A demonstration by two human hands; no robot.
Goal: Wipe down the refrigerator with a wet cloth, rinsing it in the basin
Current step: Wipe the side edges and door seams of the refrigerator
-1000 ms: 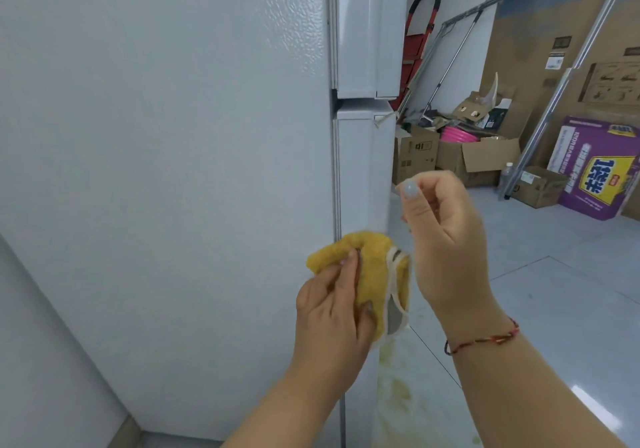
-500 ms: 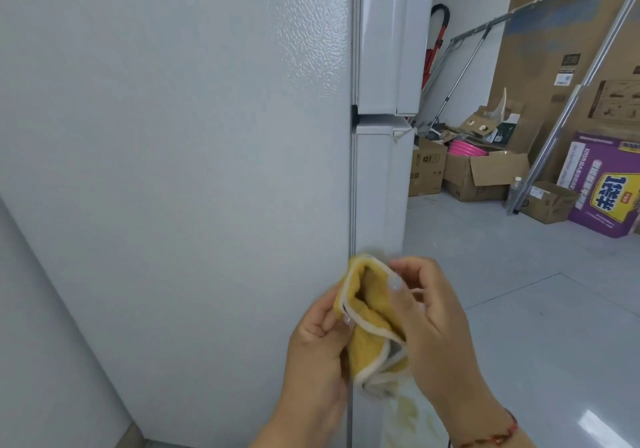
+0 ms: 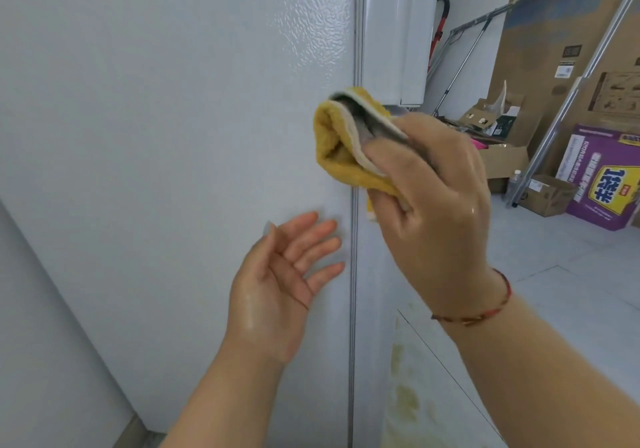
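Cloth: the folded yellow terry cloth with pale trim (image 3: 341,149) has passed from both hands to the right hand (image 3: 433,212), which grips it at the white refrigerator's (image 3: 173,135) front edge.
Left hand (image 3: 277,291): let go, fingers spread, empty.
Meaning: wiping likely resumes one-handed.

A storeroom or warehouse corner: cardboard boxes (image 3: 498,167), metal poles (image 3: 581,76) and a white refrigerator (image 3: 173,135) on bare tile floor (image 3: 554,291).

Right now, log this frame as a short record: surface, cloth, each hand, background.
surface: white refrigerator, side panel, textured
cloth: yellow cloth, folded, at the panel's front edge
right hand: right hand grips the cloth
left hand: left hand open, palm up, holds nothing
background: purple box, cardboard boxes on the floor
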